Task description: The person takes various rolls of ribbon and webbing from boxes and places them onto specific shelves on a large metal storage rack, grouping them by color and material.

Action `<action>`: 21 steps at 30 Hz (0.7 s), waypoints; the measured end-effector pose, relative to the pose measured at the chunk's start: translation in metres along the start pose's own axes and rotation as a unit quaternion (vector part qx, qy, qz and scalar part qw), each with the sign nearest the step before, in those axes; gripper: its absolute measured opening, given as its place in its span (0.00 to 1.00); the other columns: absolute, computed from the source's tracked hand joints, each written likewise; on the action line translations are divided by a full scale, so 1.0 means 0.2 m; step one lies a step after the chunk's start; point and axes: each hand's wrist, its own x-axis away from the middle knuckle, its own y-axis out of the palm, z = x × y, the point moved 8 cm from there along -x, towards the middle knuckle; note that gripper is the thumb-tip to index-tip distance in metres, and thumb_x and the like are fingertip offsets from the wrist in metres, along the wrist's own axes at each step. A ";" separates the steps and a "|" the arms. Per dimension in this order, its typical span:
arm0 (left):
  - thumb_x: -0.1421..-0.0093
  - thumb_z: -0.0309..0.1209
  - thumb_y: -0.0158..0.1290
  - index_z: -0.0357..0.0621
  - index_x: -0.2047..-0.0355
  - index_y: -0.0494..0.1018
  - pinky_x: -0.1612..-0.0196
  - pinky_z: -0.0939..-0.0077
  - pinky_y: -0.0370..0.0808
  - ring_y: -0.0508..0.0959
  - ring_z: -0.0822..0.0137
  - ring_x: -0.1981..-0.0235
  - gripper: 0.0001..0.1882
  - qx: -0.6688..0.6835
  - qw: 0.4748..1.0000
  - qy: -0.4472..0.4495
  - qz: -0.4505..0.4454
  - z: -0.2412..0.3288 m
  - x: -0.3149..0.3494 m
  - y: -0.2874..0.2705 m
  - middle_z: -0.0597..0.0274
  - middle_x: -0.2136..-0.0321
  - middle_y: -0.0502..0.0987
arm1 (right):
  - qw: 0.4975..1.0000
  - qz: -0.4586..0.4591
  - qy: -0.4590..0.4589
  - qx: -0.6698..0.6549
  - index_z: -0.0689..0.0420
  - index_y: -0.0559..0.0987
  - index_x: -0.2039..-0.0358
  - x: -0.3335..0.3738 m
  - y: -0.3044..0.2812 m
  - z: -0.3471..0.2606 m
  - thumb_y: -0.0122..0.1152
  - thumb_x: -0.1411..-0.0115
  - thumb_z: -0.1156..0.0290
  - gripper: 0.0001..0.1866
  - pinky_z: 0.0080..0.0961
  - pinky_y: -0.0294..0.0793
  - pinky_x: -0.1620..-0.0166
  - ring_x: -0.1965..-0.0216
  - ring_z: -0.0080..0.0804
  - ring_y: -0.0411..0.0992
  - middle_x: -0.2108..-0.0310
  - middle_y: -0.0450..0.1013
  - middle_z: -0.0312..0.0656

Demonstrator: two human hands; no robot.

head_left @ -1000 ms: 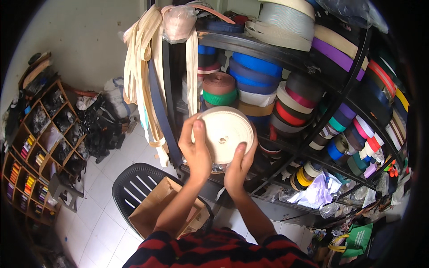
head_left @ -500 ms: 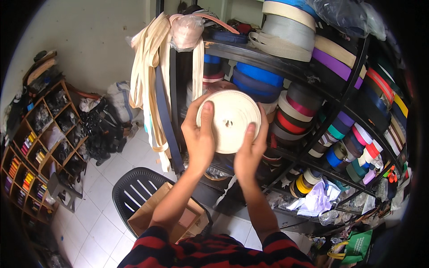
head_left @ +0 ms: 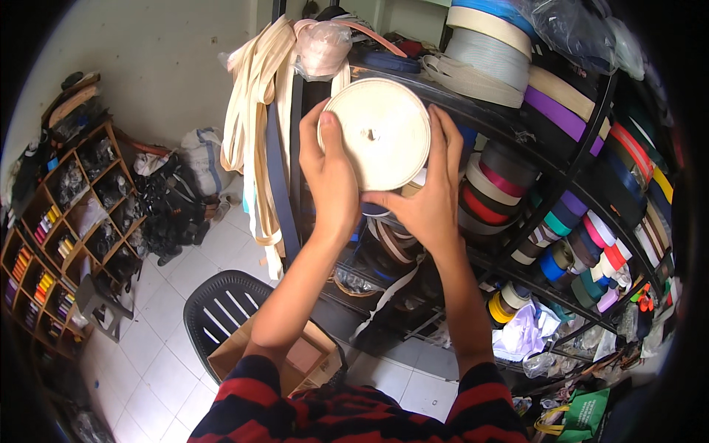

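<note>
Light seems to come from above, hitting the cream roll (head_left: 377,134) so brightly that its coils nearly wash out. The floor (head_left: 157,343) is bright as well; the wall (head_left: 170,66) looks duller. Under the front edge of the shelf (head_left: 473,112), shadow hides detail. Glare flecks the plastic bag (head_left: 569,33) at its upper right corner. The shelf's right end curves and softens toward the black rim.

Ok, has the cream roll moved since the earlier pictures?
Yes, upward in the view, judged against the black shelf board: the cream roll appeared well below that board earlier, and now its top edge appears about level with it.
</note>
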 end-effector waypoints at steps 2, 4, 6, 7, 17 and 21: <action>0.31 0.39 0.40 0.31 0.49 0.65 0.50 0.73 0.67 0.71 0.66 0.56 0.21 0.007 1.000 -0.019 -0.011 -0.04 -0.06 0.04 0.50 0.57 0.73 | 0.999 0.042 -0.002 0.015 0.68 0.54 0.38 -0.04 -0.02 0.03 0.82 0.72 0.62 0.63 0.41 0.63 0.43 0.44 0.53 0.62 0.45 0.61 0.58; 0.31 0.39 0.39 0.32 0.48 0.64 0.50 0.72 0.67 0.71 0.65 0.55 0.22 -0.001 0.999 -0.029 -0.042 -0.08 -0.14 0.08 0.50 0.56 0.72 | 0.996 0.061 -0.040 0.054 0.68 0.55 0.38 -0.10 -0.04 0.05 0.81 0.72 0.62 0.62 0.42 0.64 0.44 0.46 0.52 0.63 0.48 0.64 0.57; 0.31 0.42 0.38 0.32 0.47 0.63 0.51 0.71 0.68 0.72 0.64 0.54 0.24 0.066 0.991 -0.033 -0.110 -0.07 -0.23 0.16 0.50 0.54 0.72 | 0.989 0.095 -0.069 0.092 0.69 0.59 0.40 -0.16 -0.06 0.05 0.81 0.69 0.62 0.57 0.37 0.68 0.50 0.52 0.48 0.66 0.51 0.67 0.55; 0.32 0.43 0.38 0.33 0.46 0.63 0.51 0.71 0.68 0.72 0.63 0.53 0.25 0.097 0.984 -0.031 -0.143 -0.05 -0.26 0.18 0.50 0.54 0.72 | 0.987 0.116 -0.061 0.090 0.70 0.60 0.41 -0.20 -0.06 0.06 0.80 0.67 0.61 0.55 0.35 0.69 0.52 0.54 0.45 0.67 0.51 0.68 0.54; 0.34 0.56 0.31 0.33 0.41 0.58 0.50 0.64 0.68 0.73 0.59 0.52 0.38 0.047 0.966 -0.107 -0.230 0.04 -0.23 0.18 0.48 0.47 0.69 | 0.965 0.196 0.174 -0.018 0.72 0.78 0.63 -0.67 0.02 0.44 0.68 0.60 0.40 0.41 0.39 0.72 0.53 0.62 0.53 0.75 0.69 0.77 0.58; 0.33 0.53 0.30 0.37 0.45 0.64 0.50 0.64 0.67 0.73 0.61 0.54 0.32 0.020 0.963 -0.124 -0.239 0.02 -0.13 0.06 0.50 0.50 0.71 | 0.963 0.164 0.204 0.057 0.69 0.78 0.60 -0.83 0.13 0.64 0.67 0.62 0.35 0.45 0.42 0.71 0.52 0.58 0.54 0.75 0.65 0.77 0.59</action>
